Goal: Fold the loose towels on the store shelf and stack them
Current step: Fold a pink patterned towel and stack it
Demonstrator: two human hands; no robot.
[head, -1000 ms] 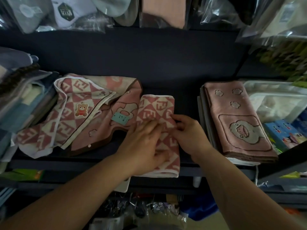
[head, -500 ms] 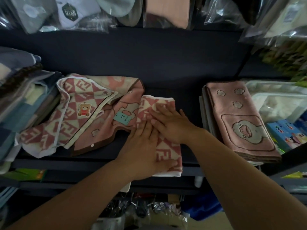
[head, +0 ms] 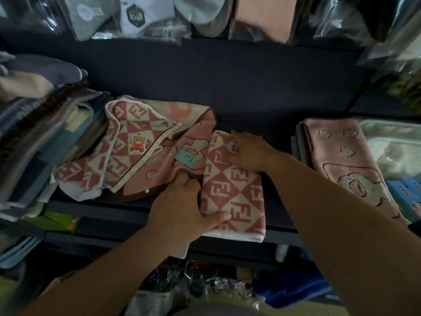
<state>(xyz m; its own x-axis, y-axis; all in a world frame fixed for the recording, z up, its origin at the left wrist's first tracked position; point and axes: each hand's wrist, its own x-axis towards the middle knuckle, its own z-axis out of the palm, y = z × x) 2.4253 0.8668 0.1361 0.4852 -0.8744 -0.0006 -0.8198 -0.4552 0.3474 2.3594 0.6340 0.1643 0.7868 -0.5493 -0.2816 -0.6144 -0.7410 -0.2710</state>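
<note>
A folded pink-and-cream checked towel (head: 237,192) lies on the dark shelf (head: 227,87), its near end at the front edge. My left hand (head: 182,208) grips its left side, thumb laid across the top and fingers curled at the edge. My right hand (head: 248,151) presses flat on the towel's far end. To the left lie two loose towels in a heap: a checked towel with a bear patch (head: 127,147) and a pink towel with a brown border (head: 159,179) and a blue tag.
A stack of folded pink towels (head: 341,160) sits at the right, with a clear plastic box (head: 391,142) beyond it. Folded blue and grey textiles (head: 41,137) are piled at the left. Bagged goods (head: 141,17) hang above the shelf.
My right hand slid from the towel's middle to its far end. My left hand shifted off the top to the towel's left edge, uncovering the pattern.
</note>
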